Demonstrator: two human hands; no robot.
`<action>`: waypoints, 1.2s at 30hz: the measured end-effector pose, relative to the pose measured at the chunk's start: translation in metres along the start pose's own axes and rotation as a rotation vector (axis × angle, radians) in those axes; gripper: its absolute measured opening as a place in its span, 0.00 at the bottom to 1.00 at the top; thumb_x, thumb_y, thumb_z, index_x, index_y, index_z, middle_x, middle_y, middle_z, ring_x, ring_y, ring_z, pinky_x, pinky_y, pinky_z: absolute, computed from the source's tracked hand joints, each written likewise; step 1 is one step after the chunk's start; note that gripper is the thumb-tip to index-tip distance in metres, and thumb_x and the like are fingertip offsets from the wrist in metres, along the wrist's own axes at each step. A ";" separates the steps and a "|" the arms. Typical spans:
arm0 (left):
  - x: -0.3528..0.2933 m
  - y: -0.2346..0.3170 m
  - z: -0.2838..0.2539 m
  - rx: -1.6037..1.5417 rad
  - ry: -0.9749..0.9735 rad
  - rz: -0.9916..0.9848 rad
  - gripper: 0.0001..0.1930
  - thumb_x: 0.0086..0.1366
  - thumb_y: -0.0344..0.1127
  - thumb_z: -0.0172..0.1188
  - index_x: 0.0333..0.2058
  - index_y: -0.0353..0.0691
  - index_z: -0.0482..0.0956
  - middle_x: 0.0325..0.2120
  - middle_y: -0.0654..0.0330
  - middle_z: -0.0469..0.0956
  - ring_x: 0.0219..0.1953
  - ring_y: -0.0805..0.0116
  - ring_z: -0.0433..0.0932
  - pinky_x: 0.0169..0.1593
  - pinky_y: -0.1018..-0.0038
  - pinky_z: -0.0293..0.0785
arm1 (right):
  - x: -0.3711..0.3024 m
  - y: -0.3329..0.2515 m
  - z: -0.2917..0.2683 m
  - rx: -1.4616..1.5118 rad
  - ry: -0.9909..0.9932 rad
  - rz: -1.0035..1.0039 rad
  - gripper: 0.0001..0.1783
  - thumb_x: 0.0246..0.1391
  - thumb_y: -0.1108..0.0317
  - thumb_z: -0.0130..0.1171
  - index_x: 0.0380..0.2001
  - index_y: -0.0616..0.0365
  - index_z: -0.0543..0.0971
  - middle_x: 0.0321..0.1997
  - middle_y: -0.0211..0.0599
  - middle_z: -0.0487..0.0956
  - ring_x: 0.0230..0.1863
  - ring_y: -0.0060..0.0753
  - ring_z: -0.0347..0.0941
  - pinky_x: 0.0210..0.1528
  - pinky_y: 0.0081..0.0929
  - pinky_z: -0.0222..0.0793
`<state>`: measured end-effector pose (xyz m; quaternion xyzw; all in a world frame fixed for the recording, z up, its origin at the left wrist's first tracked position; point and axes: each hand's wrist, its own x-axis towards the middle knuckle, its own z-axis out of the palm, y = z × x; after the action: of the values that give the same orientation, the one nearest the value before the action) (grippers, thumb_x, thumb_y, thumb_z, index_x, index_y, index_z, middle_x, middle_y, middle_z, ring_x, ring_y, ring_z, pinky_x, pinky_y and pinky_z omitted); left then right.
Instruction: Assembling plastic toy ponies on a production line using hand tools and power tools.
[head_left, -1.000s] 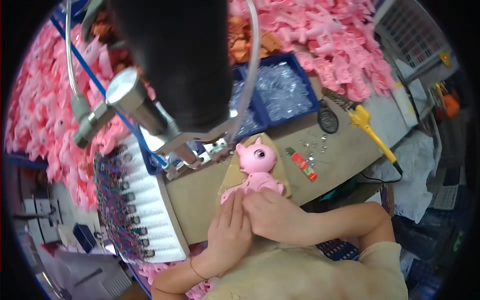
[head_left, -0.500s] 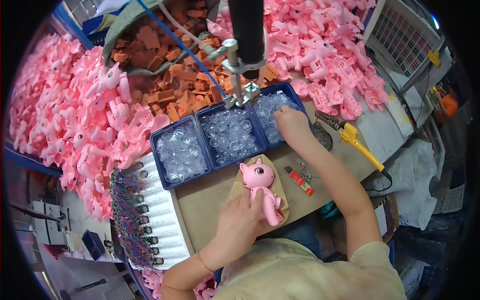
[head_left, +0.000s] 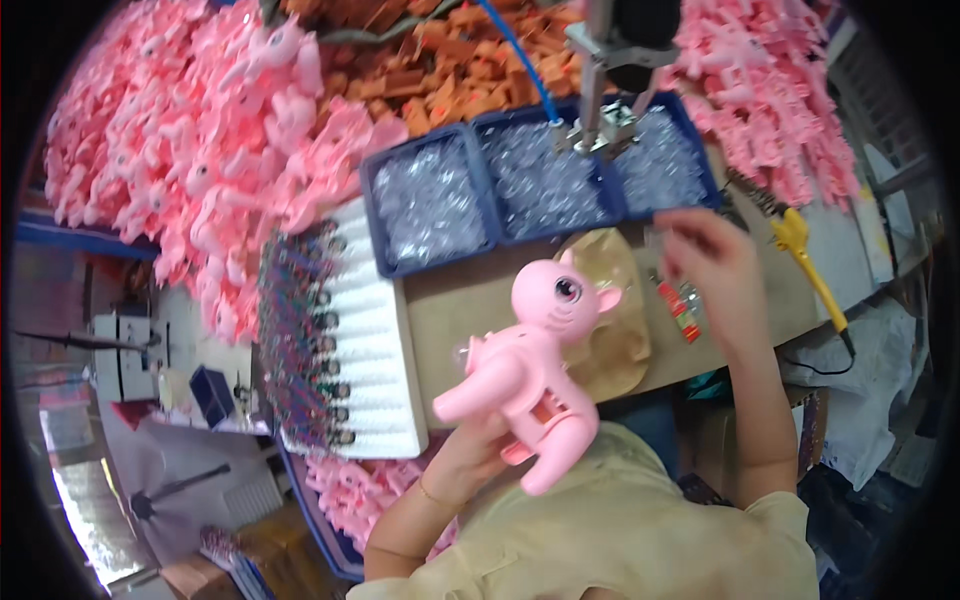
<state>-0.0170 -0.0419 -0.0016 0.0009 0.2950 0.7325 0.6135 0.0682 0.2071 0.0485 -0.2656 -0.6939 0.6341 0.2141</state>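
My left hand (head_left: 470, 455) is closed round a pink toy pony (head_left: 530, 375) from below, lifted off the table. The pony is tilted, its head toward the far side, and an opening shows in its body. A small clear part (head_left: 463, 353) sticks out at its left edge. My right hand (head_left: 705, 250) hovers just in front of the right tray (head_left: 660, 165) of clear plastic parts, fingers pinched together. It is blurred, and whatever it pinches cannot be made out. Beneath and beyond the pony lies a tan pad (head_left: 610, 340), part of it hidden.
Two more blue trays (head_left: 430, 205) hold clear parts. A white foam rack (head_left: 375, 350) carries wired pieces. Pink toy shells (head_left: 210, 170) and orange blocks (head_left: 450, 70) are heaped behind. A metal fixture (head_left: 600, 130) overhangs the trays. A yellow-handled soldering iron (head_left: 800, 250) and red lighter (head_left: 680, 312) lie right.
My left hand has raised the pony off the pad and turned it. The right hand has come out of the right tray toward me. The whole view has shifted.
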 end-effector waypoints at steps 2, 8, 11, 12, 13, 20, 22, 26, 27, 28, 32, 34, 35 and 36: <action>-0.003 -0.006 -0.005 0.015 -0.062 0.036 0.29 0.57 0.44 0.62 0.52 0.38 0.63 0.45 0.59 0.70 0.46 0.70 0.72 0.45 0.75 0.74 | -0.047 -0.014 0.022 0.184 -0.154 0.199 0.09 0.47 0.79 0.57 0.35 0.66 0.76 0.30 0.32 0.75 0.26 0.21 0.71 0.31 0.16 0.68; -0.021 -0.018 0.006 0.099 0.163 0.143 0.28 0.58 0.39 0.60 0.54 0.38 0.61 0.49 0.58 0.68 0.49 0.67 0.71 0.48 0.73 0.73 | -0.086 0.006 0.067 0.053 -0.350 0.009 0.10 0.44 0.79 0.61 0.34 0.63 0.78 0.32 0.35 0.75 0.31 0.21 0.70 0.34 0.18 0.65; -0.030 -0.021 0.001 0.180 0.214 0.171 0.27 0.58 0.36 0.58 0.55 0.38 0.60 0.48 0.58 0.68 0.49 0.67 0.71 0.49 0.72 0.72 | -0.092 0.007 0.076 0.040 -0.399 -0.042 0.08 0.45 0.79 0.61 0.32 0.63 0.78 0.31 0.35 0.75 0.30 0.22 0.70 0.33 0.19 0.65; -0.031 -0.022 -0.001 0.222 0.219 0.166 0.26 0.58 0.34 0.57 0.55 0.37 0.60 0.48 0.58 0.69 0.49 0.67 0.71 0.49 0.72 0.72 | -0.094 0.011 0.076 -0.018 -0.435 -0.102 0.12 0.44 0.77 0.62 0.36 0.62 0.77 0.34 0.35 0.75 0.32 0.22 0.70 0.35 0.20 0.65; -0.034 -0.026 -0.007 0.220 0.221 0.172 0.26 0.58 0.34 0.57 0.55 0.37 0.60 0.48 0.58 0.69 0.49 0.67 0.71 0.49 0.72 0.72 | -0.096 0.013 0.077 -0.077 -0.470 -0.162 0.17 0.43 0.76 0.63 0.40 0.61 0.75 0.37 0.35 0.75 0.35 0.22 0.69 0.37 0.21 0.65; -0.034 -0.024 -0.013 0.520 0.244 0.317 0.30 0.52 0.31 0.62 0.53 0.36 0.62 0.49 0.57 0.67 0.50 0.66 0.70 0.51 0.71 0.70 | -0.091 0.024 0.094 0.432 -0.285 0.225 0.43 0.40 0.69 0.69 0.58 0.59 0.57 0.55 0.39 0.66 0.57 0.30 0.61 0.56 0.29 0.61; -0.033 -0.017 -0.008 0.418 0.134 0.264 0.36 0.46 0.34 0.69 0.53 0.36 0.61 0.48 0.58 0.68 0.51 0.66 0.69 0.54 0.70 0.67 | -0.086 0.014 0.088 0.352 -0.601 0.441 0.43 0.41 0.69 0.68 0.59 0.62 0.56 0.57 0.41 0.64 0.61 0.33 0.58 0.60 0.32 0.57; -0.025 -0.011 -0.006 0.487 0.078 0.312 0.40 0.42 0.35 0.73 0.53 0.37 0.62 0.48 0.57 0.68 0.52 0.66 0.68 0.54 0.70 0.66 | -0.089 0.015 0.086 0.347 -0.620 0.415 0.44 0.41 0.69 0.68 0.59 0.64 0.54 0.58 0.41 0.63 0.60 0.33 0.59 0.60 0.32 0.58; -0.024 -0.012 -0.004 0.540 0.114 0.329 0.40 0.41 0.35 0.73 0.53 0.37 0.62 0.48 0.56 0.68 0.51 0.66 0.68 0.54 0.70 0.66 | -0.091 0.014 0.087 0.359 -0.575 0.394 0.41 0.43 0.66 0.68 0.57 0.65 0.58 0.56 0.42 0.65 0.58 0.33 0.61 0.58 0.32 0.59; -0.024 -0.013 -0.003 0.591 0.148 0.346 0.41 0.40 0.35 0.74 0.53 0.37 0.62 0.48 0.56 0.68 0.51 0.65 0.68 0.54 0.70 0.66 | -0.092 0.013 0.087 0.370 -0.529 0.372 0.38 0.44 0.63 0.68 0.55 0.66 0.61 0.54 0.42 0.67 0.57 0.33 0.63 0.57 0.31 0.61; -0.025 -0.033 -0.029 0.818 0.190 0.442 0.39 0.42 0.34 0.72 0.54 0.37 0.62 0.48 0.55 0.68 0.49 0.64 0.70 0.51 0.70 0.68 | -0.082 0.030 0.083 0.500 -0.505 0.357 0.35 0.48 0.68 0.62 0.57 0.66 0.60 0.56 0.44 0.67 0.58 0.33 0.62 0.58 0.31 0.60; -0.026 -0.017 -0.021 2.014 0.380 0.467 0.32 0.44 0.33 0.69 0.49 0.36 0.67 0.43 0.56 0.72 0.44 0.65 0.73 0.46 0.69 0.72 | -0.068 0.028 0.078 0.619 -0.288 0.393 0.26 0.58 0.69 0.50 0.57 0.66 0.59 0.56 0.45 0.67 0.58 0.34 0.62 0.59 0.31 0.58; -0.020 -0.018 -0.023 2.006 0.371 0.483 0.32 0.44 0.33 0.69 0.49 0.36 0.67 0.43 0.56 0.72 0.44 0.65 0.73 0.46 0.69 0.72 | -0.060 0.030 0.073 0.607 -0.281 0.384 0.26 0.58 0.69 0.50 0.57 0.66 0.59 0.56 0.45 0.67 0.58 0.34 0.62 0.59 0.31 0.58; -0.015 -0.017 -0.021 1.310 0.433 0.419 0.27 0.45 0.36 0.67 0.45 0.36 0.70 0.39 0.56 0.74 0.40 0.66 0.75 0.43 0.70 0.73 | -0.055 0.032 0.069 0.581 -0.158 0.072 0.23 0.60 0.65 0.47 0.55 0.65 0.61 0.55 0.45 0.67 0.56 0.34 0.63 0.58 0.30 0.59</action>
<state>-0.0053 -0.0637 -0.0213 0.2799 0.7822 0.4913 0.2616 0.0702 0.1205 0.0122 -0.1674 -0.4882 0.8319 0.2040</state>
